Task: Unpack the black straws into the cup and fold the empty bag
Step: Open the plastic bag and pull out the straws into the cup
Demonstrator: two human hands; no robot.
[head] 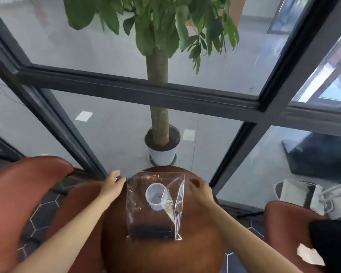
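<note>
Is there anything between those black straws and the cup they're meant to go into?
Yes: the clear bag. The black straws lie inside its near end, while the cup shows through the plastic farther back. The left hand is at the bag's far left corner; the right hand hovers beside its right edge.

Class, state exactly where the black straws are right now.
In the head view, the black straws lie bunched at the near end of the clear bag on the round table.
</note>
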